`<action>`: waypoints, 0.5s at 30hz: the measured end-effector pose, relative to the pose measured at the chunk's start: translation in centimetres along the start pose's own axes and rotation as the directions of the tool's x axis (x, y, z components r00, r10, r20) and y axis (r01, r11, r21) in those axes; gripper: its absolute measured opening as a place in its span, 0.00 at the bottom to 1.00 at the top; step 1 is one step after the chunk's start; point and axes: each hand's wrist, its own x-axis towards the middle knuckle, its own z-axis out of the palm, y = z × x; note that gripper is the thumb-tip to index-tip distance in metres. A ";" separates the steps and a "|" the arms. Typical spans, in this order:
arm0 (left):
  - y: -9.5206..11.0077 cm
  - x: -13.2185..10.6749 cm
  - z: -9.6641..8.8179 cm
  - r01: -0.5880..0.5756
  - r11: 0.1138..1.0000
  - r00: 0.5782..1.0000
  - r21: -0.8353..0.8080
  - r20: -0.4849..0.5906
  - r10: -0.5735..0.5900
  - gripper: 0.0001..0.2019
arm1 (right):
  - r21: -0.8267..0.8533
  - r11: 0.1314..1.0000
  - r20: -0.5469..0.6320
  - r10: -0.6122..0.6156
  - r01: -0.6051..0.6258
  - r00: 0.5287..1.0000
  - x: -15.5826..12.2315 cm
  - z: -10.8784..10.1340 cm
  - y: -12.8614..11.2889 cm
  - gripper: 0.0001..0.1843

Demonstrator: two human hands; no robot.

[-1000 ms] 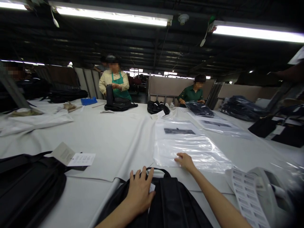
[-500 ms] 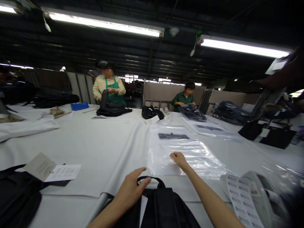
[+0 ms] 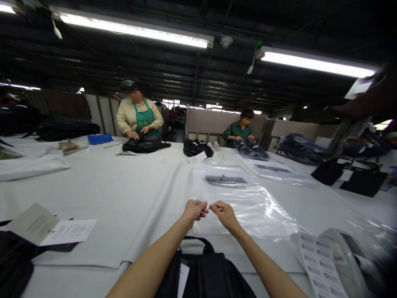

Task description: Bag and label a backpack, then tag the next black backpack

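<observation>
My left hand (image 3: 195, 210) and my right hand (image 3: 223, 212) are close together, fingertips facing each other with a small gap. Both have thumb and fingers pinched; whatever is between them is too small or too clear to make out. Beneath and beyond them lie clear plastic bags (image 3: 248, 211) with a dark printed block near the far end. Just below my forearms, a black backpack (image 3: 212, 271) stands against the table edge, its top loop handle (image 3: 203, 244) raised and a white tag (image 3: 182, 281) hanging at its left.
A strip of printed labels (image 3: 319, 260) runs beside a grey label machine (image 3: 350, 252) at right. Another black bag (image 3: 14, 260) with open paper tags (image 3: 68, 231) lies at left. Across the white table (image 3: 102, 194), two people handle black bags; a blue box (image 3: 99, 138) stands there.
My left hand has left the backpack's handle and moved up beside my right hand, which shifted slightly left. The printed film looks rumpled. Across the table, the left person's bag was laid flatter.
</observation>
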 end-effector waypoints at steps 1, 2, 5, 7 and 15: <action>-0.3 0.1 0.0 -0.009 0.999 1.000 0.041 -0.010 0.009 0.16 | -0.015 1.000 -0.036 0.017 -0.018 0.999 0.2 0.1 0.0 0.19; -0.6 0.1 -0.2 -0.016 0.996 1.000 0.088 -0.020 0.017 0.17 | -0.032 0.999 -0.083 0.039 -0.042 0.996 0.4 0.1 0.1 0.20; -1.6 -0.2 -1.6 -0.028 0.970 0.997 0.240 -0.058 0.043 0.18 | -0.083 0.989 -0.272 0.096 -0.123 0.957 1.2 -0.6 0.4 0.24; -1.9 -0.8 -3.1 -0.026 0.942 0.996 0.335 -0.075 0.054 0.15 | -0.124 0.981 -0.380 0.090 -0.147 0.921 1.5 -1.4 0.4 0.23; 2.4 -4.1 -3.8 -0.289 0.639 0.847 0.713 -0.121 0.518 0.45 | -0.262 0.963 -0.246 -0.133 0.067 0.960 0.7 -0.7 -3.5 0.19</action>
